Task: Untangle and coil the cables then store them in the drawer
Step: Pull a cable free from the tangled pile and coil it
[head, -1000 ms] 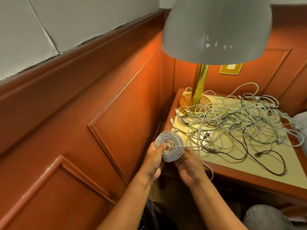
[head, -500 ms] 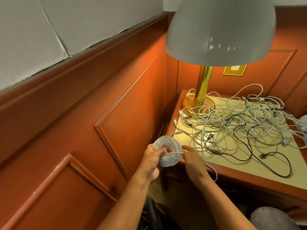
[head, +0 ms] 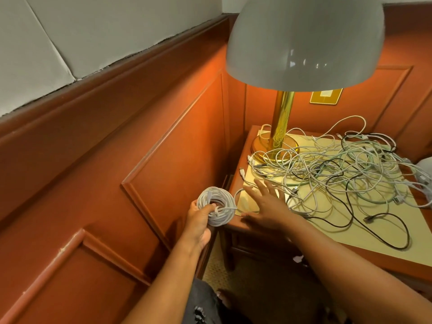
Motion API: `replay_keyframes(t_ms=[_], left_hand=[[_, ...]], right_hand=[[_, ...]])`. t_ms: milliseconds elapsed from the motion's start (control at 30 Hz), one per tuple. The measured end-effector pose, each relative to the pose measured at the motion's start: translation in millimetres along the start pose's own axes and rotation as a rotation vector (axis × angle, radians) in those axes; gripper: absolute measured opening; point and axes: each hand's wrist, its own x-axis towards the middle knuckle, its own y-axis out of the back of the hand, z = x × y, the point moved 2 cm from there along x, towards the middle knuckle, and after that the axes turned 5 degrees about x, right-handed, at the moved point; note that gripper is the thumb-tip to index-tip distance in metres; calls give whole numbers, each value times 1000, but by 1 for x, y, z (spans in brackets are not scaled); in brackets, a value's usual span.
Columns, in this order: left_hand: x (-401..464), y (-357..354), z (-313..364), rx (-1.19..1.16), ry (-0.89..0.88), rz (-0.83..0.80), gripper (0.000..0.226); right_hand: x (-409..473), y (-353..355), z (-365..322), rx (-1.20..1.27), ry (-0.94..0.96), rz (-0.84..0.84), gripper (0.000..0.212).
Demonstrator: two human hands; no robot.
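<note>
My left hand (head: 199, 220) grips a coiled white cable (head: 216, 205) just left of the nightstand's front corner. My right hand (head: 266, 203) hovers with fingers spread over the near left part of the nightstand top (head: 374, 232), blurred by motion and holding nothing. A tangled pile of white, pale green and black cables (head: 339, 174) covers most of the tabletop to the right of that hand. A black cable (head: 383, 228) loops out toward the front edge. The drawer front lies in shadow under the tabletop and I cannot make it out clearly.
A brass lamp (head: 281, 127) with a large grey shade (head: 304, 40) stands at the table's back left, cables draped over its base. Red wood wall panelling (head: 117, 160) closes in on the left and behind. A brass wall plate (head: 326, 95) sits behind the lamp.
My right hand has let go of the cable end at the coil and moved right and forward over the tabletop, fingers spread. My left hand still holds the coil.
</note>
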Motion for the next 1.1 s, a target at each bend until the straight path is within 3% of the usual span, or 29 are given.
replay_keyframes(t_ms=[100,233,467,600,767,933,1000,1100], left_hand=[[16,-5,0,-23,24,-37,39],[31,-17,-3,2,50,-93,41],[50,-53,-15,44,142,-208,38],[64,-77,-21,160,119,-255,38],[77,-86,-18,454,-86,-257,32],[68,-81,-17,907,-273,-95,34],[66,-75,-19,1067,-279,-39,41],[66,-69,-22,1063,-224,-34,45]], right_hand=[[10,0,9,3,11,-66,68],[12,10,28,57,46,188,32],[10,18,74,106,-146,403,14],[12,13,79,120,-221,429,13],[9,11,78,119,-234,415,31],[7,10,75,52,-215,465,20],[6,10,72,0,-243,442,20],[4,8,70,-36,-254,389,26]])
